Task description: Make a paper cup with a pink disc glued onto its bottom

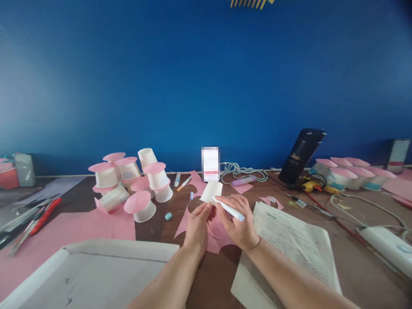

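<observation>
Just in front of the phone, a small white paper cup (pixel 211 191) is held in my left hand (pixel 198 223), its fingers closed at the cup's near end. My right hand (pixel 240 216) grips a white marker pen (pixel 232 210). The pen's light-blue end points towards me and its other end is by the cup. Pink paper (pixel 222 240) shows beneath both hands; whether any of it is joined to the cup, I cannot tell. On the left, several white cups with pink paper discs (pixel 140 202) stand stacked or lie on their sides.
A phone (pixel 210 165) leans against the blue wall. Left are a white box lid (pixel 122 246) and red-handled tool (pixel 45 216). Right are printed sheets (pixel 292 240), a black flask (pixel 301 156), cables, a white power strip (pixel 388 246) and more disc-topped cups (pixel 343 178). A teal cap (pixel 168 216) lies mid-table.
</observation>
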The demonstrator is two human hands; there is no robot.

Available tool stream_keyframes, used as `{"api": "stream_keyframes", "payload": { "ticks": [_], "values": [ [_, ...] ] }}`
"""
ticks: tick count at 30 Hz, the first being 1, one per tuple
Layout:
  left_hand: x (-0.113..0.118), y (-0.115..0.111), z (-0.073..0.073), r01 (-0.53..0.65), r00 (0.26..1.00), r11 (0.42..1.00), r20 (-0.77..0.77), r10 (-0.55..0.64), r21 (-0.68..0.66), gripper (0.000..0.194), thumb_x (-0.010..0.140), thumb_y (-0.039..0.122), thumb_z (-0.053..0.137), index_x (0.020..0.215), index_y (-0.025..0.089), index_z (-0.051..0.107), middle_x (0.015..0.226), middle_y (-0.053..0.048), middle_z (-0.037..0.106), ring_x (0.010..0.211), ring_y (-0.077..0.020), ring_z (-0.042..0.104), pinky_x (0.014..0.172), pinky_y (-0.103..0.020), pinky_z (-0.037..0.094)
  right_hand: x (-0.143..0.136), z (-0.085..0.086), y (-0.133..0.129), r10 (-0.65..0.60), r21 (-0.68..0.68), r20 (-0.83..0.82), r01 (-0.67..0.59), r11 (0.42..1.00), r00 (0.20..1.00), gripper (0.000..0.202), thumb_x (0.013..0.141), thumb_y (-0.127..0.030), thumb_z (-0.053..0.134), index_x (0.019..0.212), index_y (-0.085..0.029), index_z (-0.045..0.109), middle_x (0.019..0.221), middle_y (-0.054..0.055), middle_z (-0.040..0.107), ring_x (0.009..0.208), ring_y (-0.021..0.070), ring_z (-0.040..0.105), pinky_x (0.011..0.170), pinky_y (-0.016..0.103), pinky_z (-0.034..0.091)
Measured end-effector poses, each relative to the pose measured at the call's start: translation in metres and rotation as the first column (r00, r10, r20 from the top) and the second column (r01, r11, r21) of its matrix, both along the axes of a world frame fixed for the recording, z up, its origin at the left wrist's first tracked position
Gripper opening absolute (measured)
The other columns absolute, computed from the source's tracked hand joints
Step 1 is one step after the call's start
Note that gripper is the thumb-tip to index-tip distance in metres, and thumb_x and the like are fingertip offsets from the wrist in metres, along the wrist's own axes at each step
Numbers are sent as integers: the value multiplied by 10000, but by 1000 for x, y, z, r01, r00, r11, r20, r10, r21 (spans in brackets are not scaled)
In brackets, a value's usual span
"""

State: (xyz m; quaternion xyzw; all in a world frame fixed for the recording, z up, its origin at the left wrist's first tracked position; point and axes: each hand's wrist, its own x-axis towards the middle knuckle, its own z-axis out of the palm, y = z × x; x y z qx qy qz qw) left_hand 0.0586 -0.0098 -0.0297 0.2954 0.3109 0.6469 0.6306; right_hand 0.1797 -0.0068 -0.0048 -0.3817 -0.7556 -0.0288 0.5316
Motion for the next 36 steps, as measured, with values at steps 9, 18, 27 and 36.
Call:
{"api": "stream_keyframes", "payload": {
  "ticks": [9, 18, 27, 36],
  "values": [
    [-1, 1, -3, -22, 999, 999, 37, 23, -34, 209, 678, 325, 771, 767, 145, 712, 692, -18, 626, 680, -120, 549, 733, -256, 425, 1, 2, -3, 11, -4, -51, -11, 1000, 999, 219, 880, -180, 540, 1084, -224, 606, 963, 50, 696, 891, 196, 632, 848, 384, 457],
    [-1, 2, -2, -34, 999, 998, 33, 36, -47, 223, 663, 337, 779, 740, 143, 701, 698, -21, 625, 688, -128, 562, 734, -269, 425, 0, 0, -3, -18, -12, -59, 17, 1000, 998, 174, 880, -192, 535, 1039, -220, 598, 933, 48, 683, 885, 205, 621, 847, 391, 451],
    [-1, 1, 0, -32, 999, 999, 36, 34, -42, 208, 675, 322, 773, 758, 142, 709, 681, -16, 627, 665, -115, 550, 696, -252, 409, -1, 0, -3, -12, -15, -53, 11, 1000, 999, 168, 873, -174, 550, 1026, -222, 600, 918, 37, 686, 868, 192, 618, 844, 379, 448],
    [-1, 2, -2, -29, 999, 999, 26, 30, -37, 233, 660, 347, 780, 751, 144, 710, 688, -22, 638, 679, -130, 569, 736, -283, 425, -1, -1, -2, -31, -24, -43, 30, 999, 999, 160, 885, -207, 533, 1025, -221, 609, 929, 44, 694, 880, 199, 635, 855, 384, 455]
  ]
}}
